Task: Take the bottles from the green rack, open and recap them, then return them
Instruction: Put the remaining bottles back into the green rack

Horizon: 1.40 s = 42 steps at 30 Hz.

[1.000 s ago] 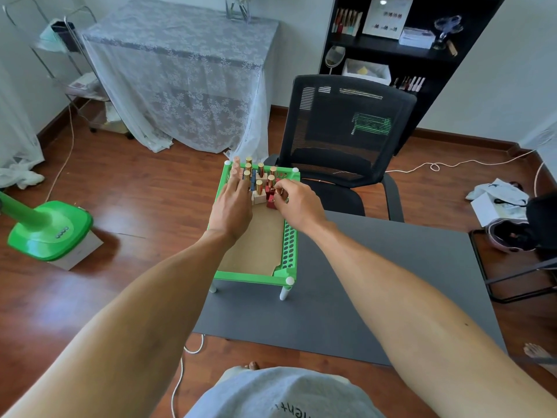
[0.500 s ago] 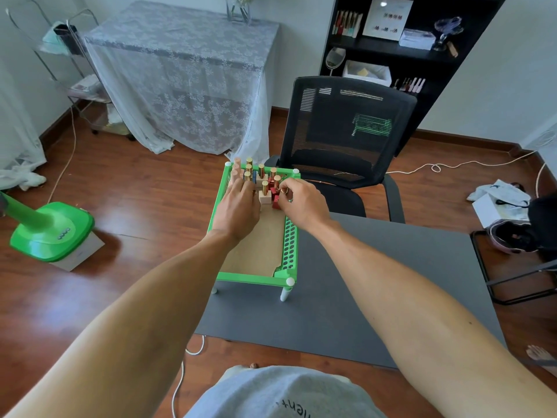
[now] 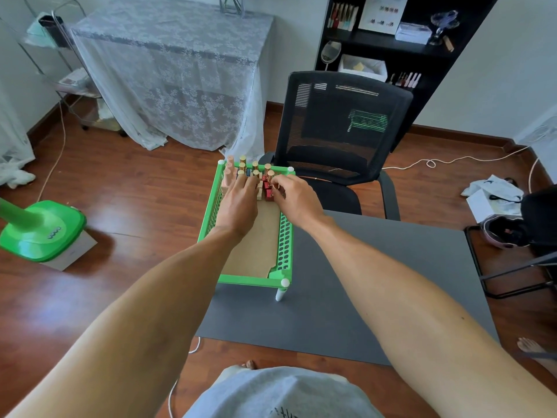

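Note:
The green rack (image 3: 250,279) stands on the left part of a grey mat. Several small bottles with gold caps (image 3: 242,161) stand crowded at its far end, with pink ones (image 3: 229,173) at the far left. My left hand (image 3: 238,206) lies flat over the rack, fingertips touching the bottles and holding nothing. My right hand (image 3: 297,197) is curled at the far right corner, its fingers pinched on a red bottle (image 3: 266,186) that still stands among the others. The hands hide the nearest bottles.
A brown cardboard liner (image 3: 256,248) covers the rack's floor. The grey mat (image 3: 376,282) extends to the right. A black mesh chair (image 3: 340,131) stands just behind the rack. A green fan base (image 3: 42,230) sits on the wooden floor at left.
My left hand has drawn back from the far left corner, uncovering the pink bottles. My right hand's fingers have closed tighter on the red bottle.

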Tool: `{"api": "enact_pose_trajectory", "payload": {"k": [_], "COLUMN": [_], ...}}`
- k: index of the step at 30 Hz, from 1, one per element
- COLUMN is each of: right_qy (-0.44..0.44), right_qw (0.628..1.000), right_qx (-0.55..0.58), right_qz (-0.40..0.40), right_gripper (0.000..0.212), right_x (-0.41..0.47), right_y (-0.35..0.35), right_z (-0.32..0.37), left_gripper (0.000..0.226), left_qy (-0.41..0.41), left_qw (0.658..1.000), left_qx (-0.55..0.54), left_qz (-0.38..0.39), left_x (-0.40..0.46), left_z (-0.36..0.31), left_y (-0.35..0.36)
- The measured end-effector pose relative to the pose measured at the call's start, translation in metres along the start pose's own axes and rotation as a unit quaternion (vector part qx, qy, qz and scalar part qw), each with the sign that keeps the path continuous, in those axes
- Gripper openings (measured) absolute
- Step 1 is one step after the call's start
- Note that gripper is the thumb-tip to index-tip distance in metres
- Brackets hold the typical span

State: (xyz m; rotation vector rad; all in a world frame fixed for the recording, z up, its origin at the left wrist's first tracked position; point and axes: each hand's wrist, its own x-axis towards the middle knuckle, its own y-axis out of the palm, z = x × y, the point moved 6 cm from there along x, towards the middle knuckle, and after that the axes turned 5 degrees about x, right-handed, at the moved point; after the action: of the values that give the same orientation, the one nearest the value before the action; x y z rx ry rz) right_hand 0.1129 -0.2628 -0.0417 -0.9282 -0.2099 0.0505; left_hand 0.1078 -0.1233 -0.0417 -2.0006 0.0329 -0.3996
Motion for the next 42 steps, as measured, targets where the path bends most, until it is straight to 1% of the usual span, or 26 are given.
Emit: {"api": "enact_pose_trajectory", "payload": {"k": [3, 8, 10, 12, 14, 16, 19, 21, 23, 24, 25, 28, 29, 33, 36, 38, 42], "right_qy": [-0.010, 0.001, 0.024, 0.060, 0.100, 0.131, 0.162, 0.180, 0.202, 0.214, 0.224, 0.246, 0.250, 0.253, 0.245, 0.242, 0.239], "right_qw": [1.000, 1.000, 0.999, 0.997, 0.992, 0.986, 0.975, 0.968, 0.964, 0.961, 0.958, 0.952, 0.952, 0.952, 0.954, 0.955, 0.956], "right_qx": [0.013, 0.022, 0.031, 0.040, 0.053, 0.079, 0.133, 0.157, 0.161, 0.162, 0.163, 0.160, 0.157, 0.145, 0.150, 0.146, 0.143], "right_qz": [-0.001, -0.014, -0.025, -0.039, -0.057, -0.069, -0.075, -0.071, -0.068, -0.070, -0.071, -0.082, -0.085, -0.089, -0.088, -0.090, -0.089], "right_gripper": [0.022, 0.028, 0.031, 0.028, 0.025, 0.027, 0.034, 0.035, 0.034, 0.032, 0.029, 0.023, 0.022, 0.023, 0.030, 0.033, 0.032], "right_x": [0.001, 0.005, 0.005, 0.005, 0.004, 0.003, 0.003, 0.004, 0.005, 0.006, 0.006, 0.008, 0.009, 0.010, 0.011, 0.012, 0.013], "right_y": [0.002, 0.007, 0.009, 0.013, 0.017, 0.022, 0.029, 0.036, 0.043, 0.046, 0.049, 0.055, 0.056, 0.058, 0.058, 0.056, 0.055], "right_z": [0.001, 0.005, 0.004, -0.001, -0.006, -0.011, -0.013, -0.014, -0.014, -0.014, -0.014, -0.013, -0.012, -0.011, -0.010, -0.010, -0.008], "left_gripper": [0.025, 0.023, 0.023, 0.028, 0.038, 0.043, 0.049, 0.058, 0.068, 0.070, 0.066, 0.040, 0.035, 0.032, 0.029, 0.028, 0.035], "left_qy": [0.001, -0.007, -0.020, -0.034, -0.036, -0.042, -0.106, -0.160, -0.201, -0.217, -0.228, -0.236, -0.235, -0.234, -0.232, -0.225, -0.219], "left_qw": [1.000, 1.000, 1.000, 0.999, 0.998, 0.995, 0.987, 0.983, 0.979, 0.976, 0.973, 0.969, 0.968, 0.966, 0.960, 0.958, 0.959], "left_qx": [0.012, 0.004, -0.007, -0.009, 0.011, 0.036, 0.051, 0.035, 0.013, 0.004, -0.006, -0.032, -0.038, -0.063, -0.121, -0.141, -0.148], "left_qz": [-0.005, -0.019, -0.022, -0.028, -0.049, -0.083, -0.105, -0.081, -0.027, 0.002, 0.026, 0.068, 0.077, 0.093, 0.104, 0.104, 0.105], "left_x": [0.002, 0.004, 0.006, 0.007, 0.004, -0.002, -0.013, -0.021, -0.026, -0.029, -0.031, -0.036, -0.036, -0.037, -0.037, -0.038, -0.038], "left_z": [0.002, 0.006, 0.010, 0.016, 0.023, 0.032, 0.053, 0.069, 0.081, 0.087, 0.090, 0.094, 0.094, 0.093, 0.096, 0.099, 0.101], "left_y": [0.000, 0.002, 0.006, 0.007, 0.002, -0.008, -0.016, -0.013, -0.006, -0.003, 0.001, 0.005, 0.005, 0.004, 0.005, 0.004, 0.001]}}
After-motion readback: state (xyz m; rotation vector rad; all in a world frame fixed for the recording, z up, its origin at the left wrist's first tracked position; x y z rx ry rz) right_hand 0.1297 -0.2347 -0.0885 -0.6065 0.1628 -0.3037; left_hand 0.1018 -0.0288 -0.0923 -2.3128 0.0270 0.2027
